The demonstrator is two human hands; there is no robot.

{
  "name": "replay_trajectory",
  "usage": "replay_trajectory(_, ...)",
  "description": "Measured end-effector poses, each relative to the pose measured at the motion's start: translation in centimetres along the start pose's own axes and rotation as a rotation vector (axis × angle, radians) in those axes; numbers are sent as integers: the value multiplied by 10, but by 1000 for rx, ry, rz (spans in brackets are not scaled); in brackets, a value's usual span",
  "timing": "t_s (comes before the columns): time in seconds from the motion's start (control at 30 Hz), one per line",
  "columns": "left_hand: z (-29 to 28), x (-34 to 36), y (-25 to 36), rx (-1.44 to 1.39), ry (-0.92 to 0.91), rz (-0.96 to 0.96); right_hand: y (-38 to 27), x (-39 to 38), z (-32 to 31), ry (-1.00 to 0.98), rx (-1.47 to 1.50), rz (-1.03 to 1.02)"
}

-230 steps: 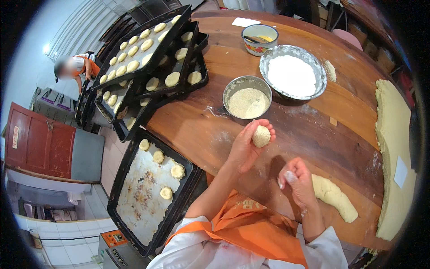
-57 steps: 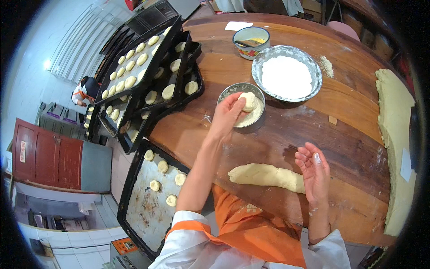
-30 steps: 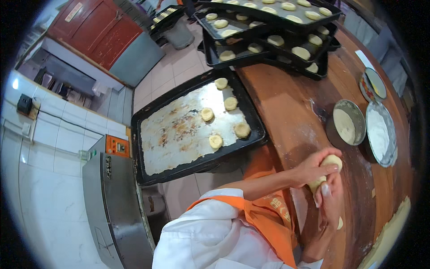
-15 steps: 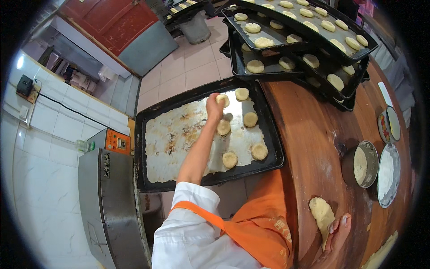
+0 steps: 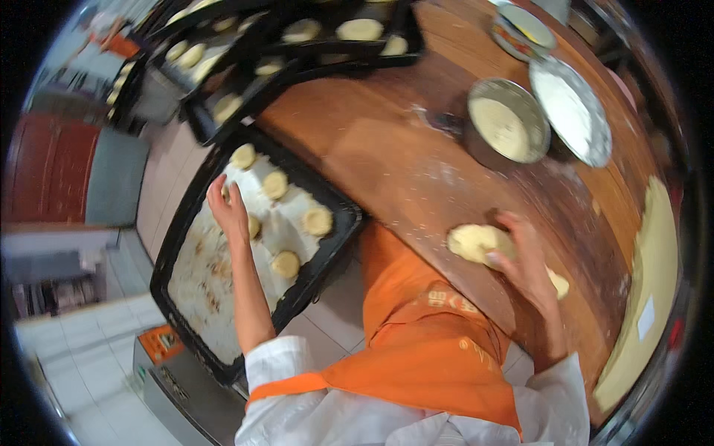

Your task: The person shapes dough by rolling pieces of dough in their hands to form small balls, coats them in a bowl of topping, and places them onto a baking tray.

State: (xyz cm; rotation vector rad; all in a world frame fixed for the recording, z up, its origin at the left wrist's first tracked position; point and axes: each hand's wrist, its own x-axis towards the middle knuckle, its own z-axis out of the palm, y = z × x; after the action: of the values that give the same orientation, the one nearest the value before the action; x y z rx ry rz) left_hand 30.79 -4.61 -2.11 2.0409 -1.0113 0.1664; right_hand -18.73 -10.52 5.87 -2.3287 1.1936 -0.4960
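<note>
My left hand (image 5: 232, 212) hangs over a black baking tray (image 5: 204, 256), thumb and fingers spread around a dough round (image 5: 226, 192) that they partly hide. Several more flattened rounds, such as this dough round (image 5: 317, 221), lie along the tray's right side. On the wooden table (image 5: 372, 141), my right hand (image 5: 526, 260) is closed around a lump of pale yellow dough (image 5: 476, 242), thumb and fingers pressing at its right part. A smaller end of dough (image 5: 558, 283) shows beyond the palm.
Stacked black trays (image 5: 297, 63) with dough rounds sit at the far left table edge. Farther right stand a metal bowl of pale grains (image 5: 506, 130), a bowl of white powder (image 5: 569, 111) and a patterned enamel pot (image 5: 513, 41). A long dough strip (image 5: 643, 297) lies at right.
My view has swung right. My left hand, which gripped a dough round, now has its fingers apart over the tray. My right hand has gone from beside the dough lump to around it.
</note>
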Motion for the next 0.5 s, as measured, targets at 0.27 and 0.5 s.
replay_trajectory(0.27,71,-178,226,-556,-658,493,2,-6,19,-39,-128,-70)
replay_trajectory(0.5,76,-195,274,-673,-960,244,25,-19,31,105,165,-93)
